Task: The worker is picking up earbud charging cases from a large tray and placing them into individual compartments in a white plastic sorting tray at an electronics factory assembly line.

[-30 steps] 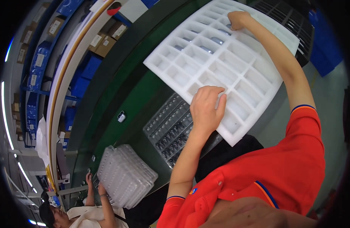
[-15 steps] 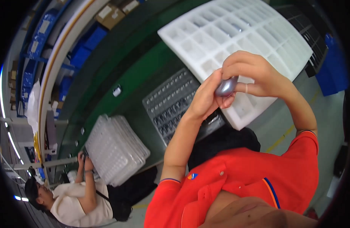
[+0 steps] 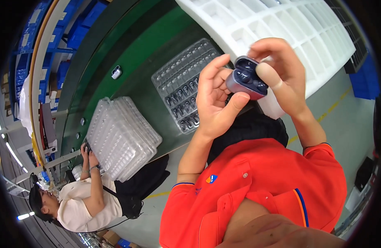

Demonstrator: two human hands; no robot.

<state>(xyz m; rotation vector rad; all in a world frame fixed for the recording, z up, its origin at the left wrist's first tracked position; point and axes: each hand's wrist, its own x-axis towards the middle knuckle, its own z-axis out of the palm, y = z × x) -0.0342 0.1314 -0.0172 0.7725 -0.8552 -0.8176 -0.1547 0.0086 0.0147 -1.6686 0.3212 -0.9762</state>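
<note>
An earbud charging case (image 3: 245, 87), purple-grey outside and glossy black inside, stands tilted between my hands with its lid up. My left hand (image 3: 215, 99) cups it from the left, with the thumb along its lower front edge. From the right, my right hand (image 3: 284, 76) grips the lid side, its thumb at the opening and its fingers behind. A pale cover sits on that thumb. Whether earbuds are seated in the case I cannot tell. Just left of my hands, a clear plastic tray (image 3: 165, 79) carries rows of dark earbuds in its nearer part.
A white foam tray (image 3: 281, 45) with many compartments lies beyond my right hand. Stacked clear trays (image 3: 116, 136) stand on the green table (image 3: 134, 84) at left, near a small case (image 3: 116, 72). A co-worker (image 3: 85, 202) works at lower left. Blue bins (image 3: 364, 80) are at right.
The case was closed and is now open, its dark inside facing me. My hands have spread apart around it. The view has shifted, so the foam tray sits higher.
</note>
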